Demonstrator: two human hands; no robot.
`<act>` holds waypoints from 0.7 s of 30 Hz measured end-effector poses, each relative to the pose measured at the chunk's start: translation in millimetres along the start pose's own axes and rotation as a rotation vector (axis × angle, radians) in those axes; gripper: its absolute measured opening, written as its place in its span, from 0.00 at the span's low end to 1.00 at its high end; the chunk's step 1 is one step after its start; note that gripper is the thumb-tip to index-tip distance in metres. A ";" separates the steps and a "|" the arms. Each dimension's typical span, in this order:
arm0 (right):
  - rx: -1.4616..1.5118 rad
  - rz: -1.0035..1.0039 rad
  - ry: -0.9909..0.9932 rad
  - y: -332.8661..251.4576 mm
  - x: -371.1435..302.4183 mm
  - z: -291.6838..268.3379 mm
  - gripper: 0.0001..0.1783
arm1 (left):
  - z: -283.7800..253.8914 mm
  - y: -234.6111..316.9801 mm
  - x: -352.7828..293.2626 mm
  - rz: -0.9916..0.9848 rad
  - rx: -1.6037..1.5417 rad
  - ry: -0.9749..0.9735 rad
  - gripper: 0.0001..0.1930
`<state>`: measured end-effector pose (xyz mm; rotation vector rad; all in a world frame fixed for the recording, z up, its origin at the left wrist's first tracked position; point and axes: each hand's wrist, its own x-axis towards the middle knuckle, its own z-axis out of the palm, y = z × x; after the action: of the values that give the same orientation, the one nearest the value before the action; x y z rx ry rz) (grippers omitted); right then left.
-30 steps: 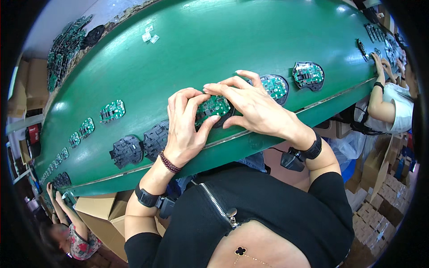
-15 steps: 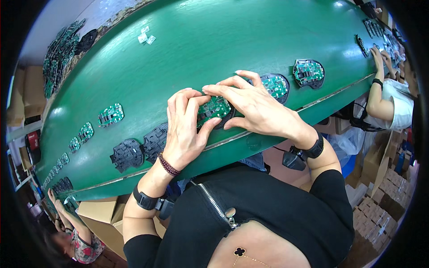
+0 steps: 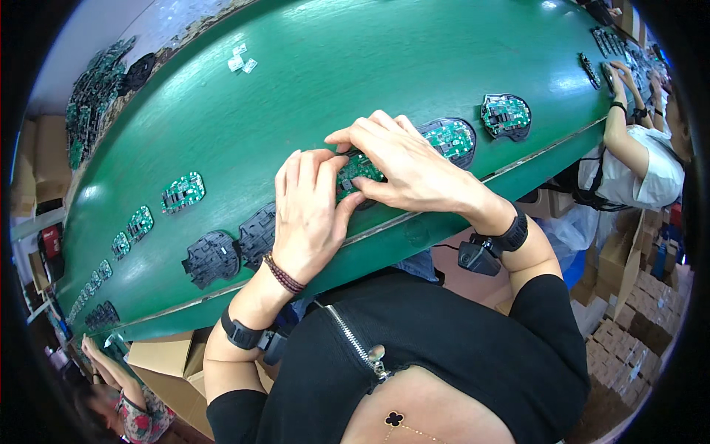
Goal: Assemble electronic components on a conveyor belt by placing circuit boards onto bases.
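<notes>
A green circuit board (image 3: 359, 170) lies between my hands at the near edge of the table, over a black plastic shell that my fingers mostly hide. At its left end, my left hand (image 3: 309, 201) has curled fingers on the far side and the thumb on the near side. My right hand (image 3: 416, 164) grips from the right, fingers over the far edge and thumb pressing on the board's face. Beside my left wrist lie two bare black shells (image 3: 211, 257). To the right of my right hand sit a shell with a board in it (image 3: 451, 139) and another such shell (image 3: 506, 116).
The green table (image 3: 333, 74) bears loose boards (image 3: 183, 192) in a row on the left and small white labels (image 3: 242, 61) at the back. A pile of boards (image 3: 100, 92) is far left. Co-workers sit at both ends; a cardboard box (image 3: 166, 370) stands below the edge.
My right hand has shifted slightly left and rolled over the board, its thumb now on the board's face. My left hand stays round the left end. The right co-worker's arms have moved.
</notes>
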<state>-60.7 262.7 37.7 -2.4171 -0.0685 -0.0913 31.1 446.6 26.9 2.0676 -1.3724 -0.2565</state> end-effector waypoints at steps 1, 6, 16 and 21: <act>-0.009 -0.027 0.015 -0.7 -1.1 -1.8 0.29 | -3.8 7.7 0.4 0.023 0.171 -0.043 0.28; -0.218 0.041 0.269 -33.1 -32.9 -53.4 0.32 | -75.1 63.2 18.2 0.071 0.398 0.073 0.29; -0.254 0.054 0.050 -10.4 -56.5 -30.5 0.51 | -46.9 15.7 4.0 0.043 -0.134 0.153 0.13; -0.198 0.050 0.068 6.7 -57.2 -14.4 0.53 | 0.8 15.3 18.4 0.105 0.059 0.037 0.19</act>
<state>-117.9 246.7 39.2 -2.6091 0.0333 -0.1644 27.1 426.2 38.7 2.0299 -1.4764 -0.1346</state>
